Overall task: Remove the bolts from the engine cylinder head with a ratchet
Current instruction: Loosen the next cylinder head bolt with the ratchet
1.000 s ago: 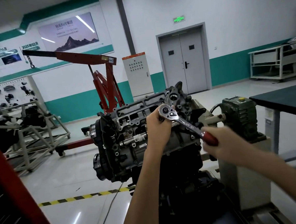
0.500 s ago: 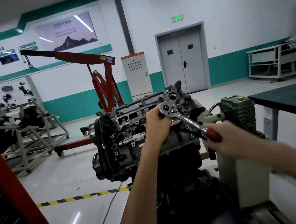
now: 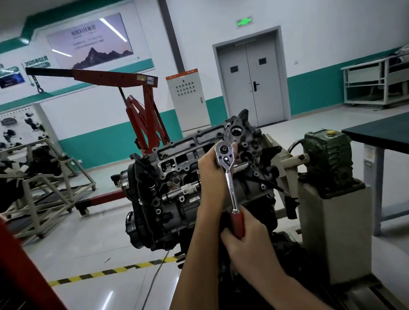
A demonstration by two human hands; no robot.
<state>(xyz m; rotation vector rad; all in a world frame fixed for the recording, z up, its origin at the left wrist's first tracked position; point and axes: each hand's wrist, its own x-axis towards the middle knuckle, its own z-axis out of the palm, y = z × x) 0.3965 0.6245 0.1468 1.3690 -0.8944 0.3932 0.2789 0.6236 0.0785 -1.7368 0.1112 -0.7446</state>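
Note:
The engine (image 3: pixel 177 194) hangs on a stand, its cylinder head (image 3: pixel 187 153) tilted toward me with several bolt holes showing. A chrome ratchet (image 3: pixel 229 177) with a red grip stands nearly vertical against the head's right part. My left hand (image 3: pixel 210 173) wraps around the ratchet's head and steadies it; the socket and bolt under it are hidden. My right hand (image 3: pixel 246 242) is closed on the red handle, below the engine's side.
The stand's green gearbox (image 3: pixel 327 158) on a grey pedestal (image 3: pixel 335 233) sits right of the engine. A dark table (image 3: pixel 387 131) is at far right. A red engine crane (image 3: pixel 144 115) stands behind, racks at left, and a yellow-black floor stripe (image 3: pixel 110 271) lies below.
My right hand has swung the ratchet handle from pointing down-right to pointing almost straight down. My left hand stayed on the ratchet head.

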